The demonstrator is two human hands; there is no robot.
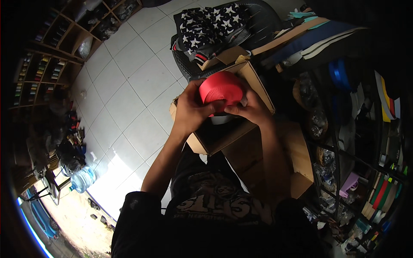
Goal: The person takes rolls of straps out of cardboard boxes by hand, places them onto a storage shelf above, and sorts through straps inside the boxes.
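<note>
A red roll of ribbon or tape [222,88] is held up over an open cardboard box [258,84]. My left hand [191,111] grips its left side, thumb across the lower front. My right hand [251,109] grips its lower right edge. A white round thing [221,119] shows just below the roll, inside the box, mostly hidden by my hands.
A dark chair [262,19] beyond the box carries star-patterned cloth [211,23]. Flat boards and blue sheets [309,36] lie at the upper right. Cluttered shelves [370,163] stand on the right, wooden shelves [51,47] at the far left. A water jug [82,178] sits on the white tiled floor.
</note>
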